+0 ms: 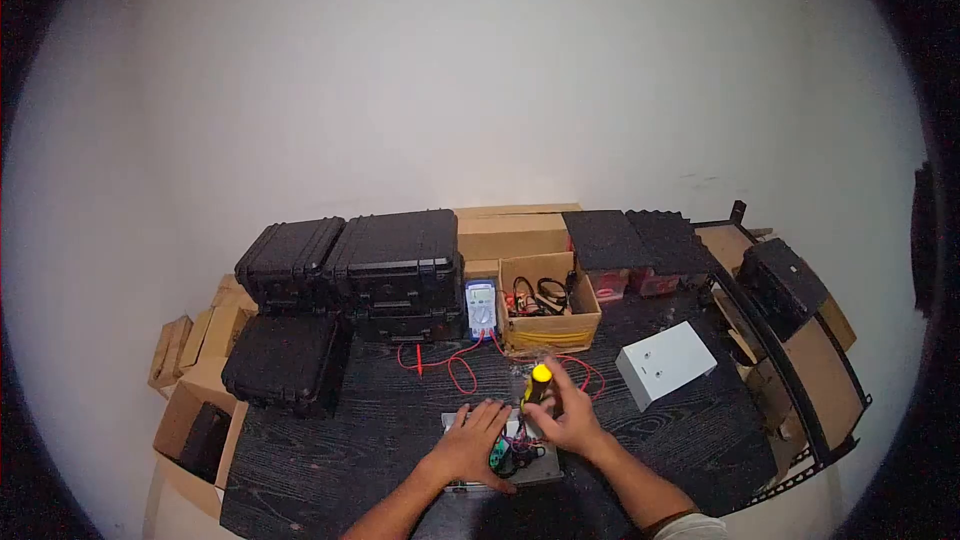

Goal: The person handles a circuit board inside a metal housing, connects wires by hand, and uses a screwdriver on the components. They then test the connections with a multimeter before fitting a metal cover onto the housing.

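Observation:
A grey open housing point(545, 467) with wires and a green circuit board point(498, 453) inside lies at the table's front. My left hand point(470, 448) rests flat over its left side, fingers stretched out. My right hand point(570, 418) grips a yellow and black screwdriver point(537, 386), held upright above the housing. The screwdriver's tip is too small to make out among the wires.
Behind the housing stand a multimeter point(481, 309) with red leads and a cardboard box point(550, 333) of cables. Black hard cases point(395, 250) are stacked at left. A white box point(667, 364) lies at right, near a black metal rack point(800, 370).

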`<state>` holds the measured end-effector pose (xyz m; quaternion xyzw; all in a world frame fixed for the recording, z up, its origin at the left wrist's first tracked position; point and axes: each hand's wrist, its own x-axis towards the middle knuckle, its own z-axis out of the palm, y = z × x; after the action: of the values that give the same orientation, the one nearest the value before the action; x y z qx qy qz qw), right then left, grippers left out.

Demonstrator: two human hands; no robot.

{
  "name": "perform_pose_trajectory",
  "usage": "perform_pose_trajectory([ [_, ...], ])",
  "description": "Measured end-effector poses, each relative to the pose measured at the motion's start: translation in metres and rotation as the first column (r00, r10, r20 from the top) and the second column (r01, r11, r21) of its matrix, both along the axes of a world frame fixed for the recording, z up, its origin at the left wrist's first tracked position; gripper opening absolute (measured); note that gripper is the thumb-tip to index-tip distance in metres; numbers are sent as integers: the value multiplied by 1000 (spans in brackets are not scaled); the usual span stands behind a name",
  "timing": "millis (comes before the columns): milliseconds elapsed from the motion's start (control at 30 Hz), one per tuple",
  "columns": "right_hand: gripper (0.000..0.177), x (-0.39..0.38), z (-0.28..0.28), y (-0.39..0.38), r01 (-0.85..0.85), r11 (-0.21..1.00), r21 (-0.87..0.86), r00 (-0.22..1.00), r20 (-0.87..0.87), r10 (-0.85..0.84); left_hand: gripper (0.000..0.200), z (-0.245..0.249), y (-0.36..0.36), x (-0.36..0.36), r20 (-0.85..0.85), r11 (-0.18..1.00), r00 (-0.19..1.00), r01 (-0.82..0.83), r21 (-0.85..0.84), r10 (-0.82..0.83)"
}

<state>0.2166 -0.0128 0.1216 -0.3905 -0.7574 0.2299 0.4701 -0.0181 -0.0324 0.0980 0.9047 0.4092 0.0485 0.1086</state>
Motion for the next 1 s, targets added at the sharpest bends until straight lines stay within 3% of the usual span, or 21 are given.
perform_pose_trajectory([
  [100, 86, 2, 10, 2, -23, 998, -54, 964, -265, 8, 146, -4, 2, 0, -1, 1000, 1000, -7, -5, 7],
  [200, 86, 21, 17, 10, 94, 996, 2, 979, -182, -92, 146, -1, 0, 1, 12, 999, 1000, -21, -25, 21],
  [233, 78, 25, 21, 12, 145, 989, -8, 971, -192, -144, 147, -2, 0, 1, 13, 1000, 1000, -21, -23, 22],
  [333, 70, 45, 28, 24, 212, 975, 63, 977, -9, -212, 146, -5, 1, 1, -3, 1000, 1000, -10, -6, 10],
  [367, 66, 50, 27, 32, 234, 948, 215, 970, 20, -243, 146, -6, 1, 0, -12, 1000, 1000, -4, 0, 4],
  [467, 63, 69, 20, 40, 342, 940, -2, 928, 155, -338, 146, -9, 3, -1, -8, 1000, 1000, 2, 8, -2],
  [600, 61, 87, 6, 50, 475, 880, -6, 794, 434, -425, 147, -5, 2, 0, -15, 1000, 1000, -10, -14, 10],
  [733, 58, 88, -3, 54, 524, 846, -100, 695, 624, -356, 148, 0, 0, 1, 14, 999, 1000, -17, -38, 18],
  [833, 56, 91, -16, 59, 519, 841, -149, 664, 690, -288, 147, -6, 3, 0, 3, 1000, 1000, -5, -22, 5],
  [933, 40, 93, -37, 63, 503, 864, -17, 660, 654, -371, 147, -9, 3, 0, -7, 1000, 1000, -1, -8, 1],
  [1000, 51, 93, -39, 68, 526, 845, -99, 634, 708, -311, 147, -8, 3, -1, -11, 1000, 1000, -5, -3, 4],
])
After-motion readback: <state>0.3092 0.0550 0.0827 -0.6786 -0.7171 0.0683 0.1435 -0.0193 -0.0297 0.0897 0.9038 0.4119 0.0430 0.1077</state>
